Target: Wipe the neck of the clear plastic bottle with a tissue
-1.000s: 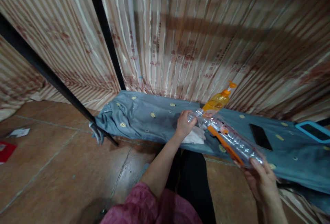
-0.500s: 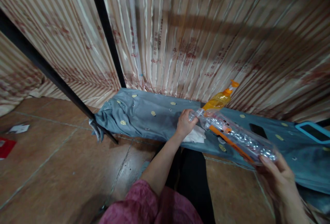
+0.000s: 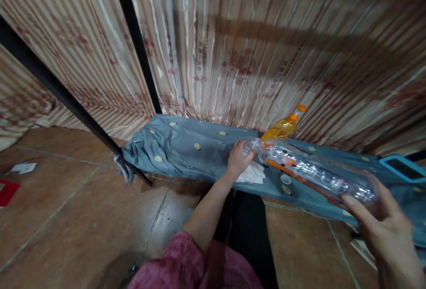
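Note:
A large clear plastic bottle with an orange strip along its side lies slanted across the middle of the view. My right hand is closed round its broad base end. At the other end, my left hand grips a small clear plastic piece that meets the bottle's narrow neck. I cannot tell whether this piece is part of the bottle or separate. Behind the neck stands an orange pump bottle, its lower part hidden. White tissue lies below my left hand, and a round clear lid lies beneath the large bottle.
A grey-blue cloth with yellow prints covers the long low table. On its right lies a light-blue-framed tablet. Black poles rise at the left before a striped curtain. A red item rests on the tiled floor.
My right hand has moved right and down, and the base end of the large bottle has shifted with it. My left hand has stayed nearly still at the neck end.

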A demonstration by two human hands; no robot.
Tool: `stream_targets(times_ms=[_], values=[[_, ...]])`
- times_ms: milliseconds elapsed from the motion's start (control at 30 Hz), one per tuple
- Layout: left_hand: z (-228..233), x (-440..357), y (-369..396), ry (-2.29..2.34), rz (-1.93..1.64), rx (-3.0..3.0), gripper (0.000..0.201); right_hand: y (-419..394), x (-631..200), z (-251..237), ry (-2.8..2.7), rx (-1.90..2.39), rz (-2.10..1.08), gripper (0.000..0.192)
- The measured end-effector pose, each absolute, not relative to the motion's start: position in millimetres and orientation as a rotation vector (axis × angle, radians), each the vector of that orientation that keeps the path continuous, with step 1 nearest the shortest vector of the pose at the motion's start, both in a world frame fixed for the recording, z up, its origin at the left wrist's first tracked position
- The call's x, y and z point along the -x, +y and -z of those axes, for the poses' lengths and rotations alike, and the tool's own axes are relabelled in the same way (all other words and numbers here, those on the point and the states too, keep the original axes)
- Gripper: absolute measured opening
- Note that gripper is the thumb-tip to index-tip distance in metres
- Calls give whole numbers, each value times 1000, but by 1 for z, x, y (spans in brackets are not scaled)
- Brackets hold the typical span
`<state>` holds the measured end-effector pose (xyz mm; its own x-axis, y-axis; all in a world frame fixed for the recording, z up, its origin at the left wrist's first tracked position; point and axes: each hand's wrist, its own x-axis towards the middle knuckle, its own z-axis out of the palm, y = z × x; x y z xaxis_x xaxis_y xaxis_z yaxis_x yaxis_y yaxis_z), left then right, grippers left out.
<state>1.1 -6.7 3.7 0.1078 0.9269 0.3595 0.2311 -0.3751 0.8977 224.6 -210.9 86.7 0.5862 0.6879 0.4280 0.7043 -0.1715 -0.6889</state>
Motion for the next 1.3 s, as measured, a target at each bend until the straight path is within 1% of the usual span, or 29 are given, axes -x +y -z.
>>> stream_targets(times_ms=[100, 267, 400, 600, 733, 833, 1300], values=[[-5, -1, -7, 1144, -1306, -1715, 28, -210, -210, -103, -1054, 1916, 55, 113], [-7, 0, -8, 1135, -1297, -1718, 26, -207, -195, -120, -1048, 1871, 35, 117], [-7, 0, -9, 1127, -1310, -1710, 24, -208, -192, -128, -1077, 1902, 96, 114], [-6, 0, -8, 1141, -1304, -1736, 24, -211, -189, -133, -1178, 1779, 135, 99], [-5, -1, -8, 1158, -1309, -1737, 24, -211, -193, -132, -1281, 1700, 138, 94], [-3, -1, -8, 1144, -1314, -1734, 25, -211, -195, -133, -1337, 1672, 210, 90], [-3, -2, -8, 1152, -1309, -1749, 25, -205, -198, -142, -1443, 1615, 194, 92]])
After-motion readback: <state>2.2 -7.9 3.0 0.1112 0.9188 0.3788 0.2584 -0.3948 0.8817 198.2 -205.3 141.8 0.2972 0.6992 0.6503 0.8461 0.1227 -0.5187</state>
